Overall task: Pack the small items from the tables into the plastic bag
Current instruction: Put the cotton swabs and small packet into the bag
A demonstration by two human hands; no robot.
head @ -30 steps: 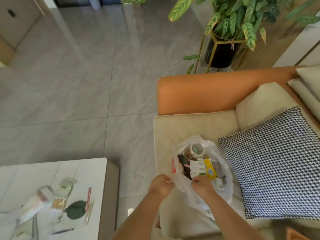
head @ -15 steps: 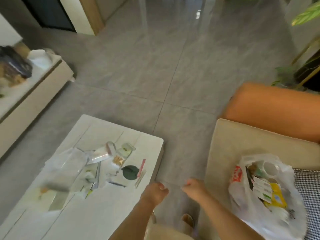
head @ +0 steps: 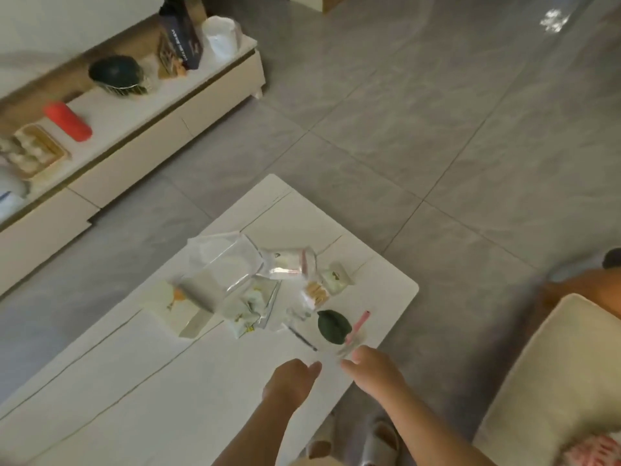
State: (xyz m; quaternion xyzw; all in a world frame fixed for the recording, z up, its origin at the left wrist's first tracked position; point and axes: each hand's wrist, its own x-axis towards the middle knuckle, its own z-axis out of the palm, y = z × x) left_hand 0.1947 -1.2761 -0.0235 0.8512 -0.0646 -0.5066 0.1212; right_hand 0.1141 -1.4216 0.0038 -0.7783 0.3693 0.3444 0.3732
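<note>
Small items lie in a cluster on the white coffee table [head: 141,381]: clear plastic packets [head: 223,264], a printed sachet [head: 250,307], a snack packet [head: 316,292], a dark green leaf-shaped piece [head: 333,326], a pink stick [head: 359,326] and a thin black pen [head: 301,338]. My left hand [head: 290,381] hovers over the table with fingers loosely curled, holding nothing. My right hand [head: 373,368] reaches toward the near end of the pink stick; its fingertips are blurred. Only a corner of the plastic bag [head: 594,449] shows at the bottom right on the sofa.
A long low cabinet [head: 141,129] at the upper left carries a red case [head: 68,121], a dark bowl [head: 116,74], a dark box [head: 181,31] and a white cup [head: 221,37]. Grey tiled floor [head: 437,129] surrounds the table. The beige sofa seat [head: 554,381] is at the right.
My view swung left from the sofa and bag to the coffee table. Both hands left the bag and moved over the table toward the small items.
</note>
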